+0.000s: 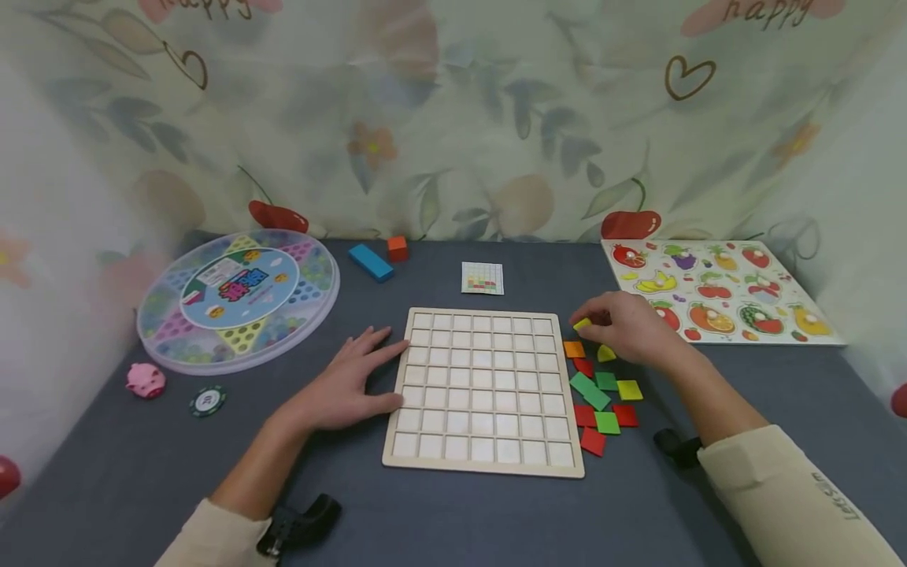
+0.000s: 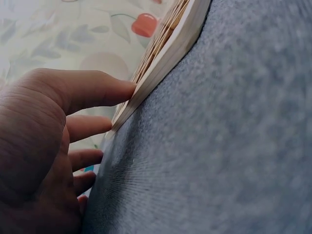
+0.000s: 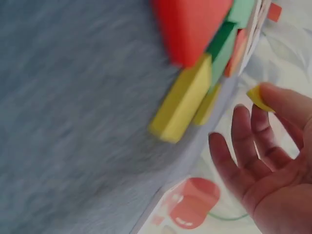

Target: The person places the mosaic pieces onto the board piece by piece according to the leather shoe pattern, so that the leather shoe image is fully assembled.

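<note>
A wooden grid board point(image 1: 484, 470) with rows of square cells lies flat on the dark cloth. My left hand point(image 1: 347, 386) touches its left edge with thumb and forefinger, the other fingers spread; the left wrist view shows the thumb point(image 2: 105, 88) against the rim. Past the board's upper right corner, my right hand point(image 1: 627, 327) pinches a small yellow block point(image 3: 259, 99) between thumb and fingertips, above the cloth. Below that hand lie several loose coloured blocks: an orange one point(image 1: 574, 349), a green rectangle point(image 1: 590, 390), a yellow square point(image 1: 629, 390) and a red one point(image 1: 593, 442).
A small pattern card point(image 1: 483, 278) lies behind the board. At the right is a fruit picture board point(image 1: 716, 295). On the left are a round Chinese checkers case point(image 1: 237, 303), a pink pig point(image 1: 146, 380) and a poker chip point(image 1: 208, 402). A blue block point(image 1: 371, 262) and orange cube point(image 1: 397, 249) sit at the back.
</note>
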A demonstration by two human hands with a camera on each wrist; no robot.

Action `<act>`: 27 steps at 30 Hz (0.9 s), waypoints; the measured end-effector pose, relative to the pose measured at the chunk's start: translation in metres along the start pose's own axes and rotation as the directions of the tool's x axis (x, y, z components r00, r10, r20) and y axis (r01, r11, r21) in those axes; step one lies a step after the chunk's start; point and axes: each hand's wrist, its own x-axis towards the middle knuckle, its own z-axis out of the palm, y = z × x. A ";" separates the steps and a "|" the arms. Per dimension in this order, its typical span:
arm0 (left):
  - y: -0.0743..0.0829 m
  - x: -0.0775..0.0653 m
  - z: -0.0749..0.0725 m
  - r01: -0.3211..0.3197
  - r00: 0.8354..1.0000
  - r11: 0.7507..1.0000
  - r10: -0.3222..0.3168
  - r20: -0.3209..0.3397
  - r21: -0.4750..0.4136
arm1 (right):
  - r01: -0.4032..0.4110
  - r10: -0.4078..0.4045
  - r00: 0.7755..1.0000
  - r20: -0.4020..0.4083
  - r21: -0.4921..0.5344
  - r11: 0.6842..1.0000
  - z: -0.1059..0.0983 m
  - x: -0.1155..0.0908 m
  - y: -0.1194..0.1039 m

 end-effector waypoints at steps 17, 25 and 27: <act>0.004 0.003 0.002 -0.004 1.000 0.999 0.004 -0.003 -0.032 | 0.095 -0.097 0.995 0.004 0.193 0.977 0.009 0.018 -0.059; 0.002 0.002 0.003 -0.003 1.000 0.998 0.002 -0.027 -0.063 | 0.157 -0.203 0.964 0.170 0.249 0.956 0.021 0.031 -0.084; 0.002 0.002 0.003 -0.006 1.000 0.998 0.004 -0.027 -0.070 | 0.188 -0.245 0.946 0.214 0.256 0.948 0.022 0.034 -0.091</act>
